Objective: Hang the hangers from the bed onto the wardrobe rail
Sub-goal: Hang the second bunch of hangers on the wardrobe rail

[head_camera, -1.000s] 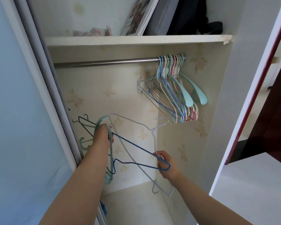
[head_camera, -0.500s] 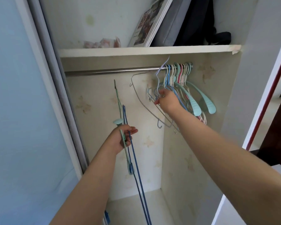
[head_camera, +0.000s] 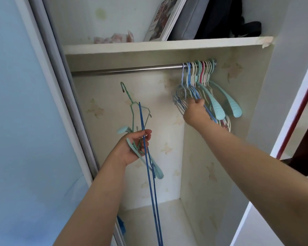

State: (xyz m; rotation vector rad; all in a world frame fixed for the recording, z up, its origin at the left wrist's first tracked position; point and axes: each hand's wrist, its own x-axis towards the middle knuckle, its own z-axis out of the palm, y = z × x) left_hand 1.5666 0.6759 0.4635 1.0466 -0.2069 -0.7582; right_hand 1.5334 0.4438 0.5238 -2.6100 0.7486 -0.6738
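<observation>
A steel wardrobe rail [head_camera: 124, 70] runs under the shelf. Several hangers [head_camera: 199, 75] in blue, cream, pink and teal hang bunched at its right end; a pale lilac wire hanger [head_camera: 183, 77] is hooked on at the left of the bunch. My right hand [head_camera: 194, 110] reaches into the lower part of that bunch, fingers closed around the wire of the hung hangers. My left hand [head_camera: 132, 148] is lower and to the left, gripping a small bunch of hangers: a teal wire one [head_camera: 130, 102] with its hook up, a long blue wire one [head_camera: 151, 183] dangling down, and a teal plastic one [head_camera: 155, 170].
A white shelf [head_camera: 167, 45] above the rail carries a leaning book [head_camera: 164, 20], a grey pad and a dark bag [head_camera: 226, 16]. A sliding door frame [head_camera: 60, 89] stands at left, the wardrobe side wall [head_camera: 256, 103] at right. The rail's left and middle are bare.
My right hand lifted the lilac wire hanger from low down up onto the rail; its hook now sits there. My left hand turned its bunch upright and stays low.
</observation>
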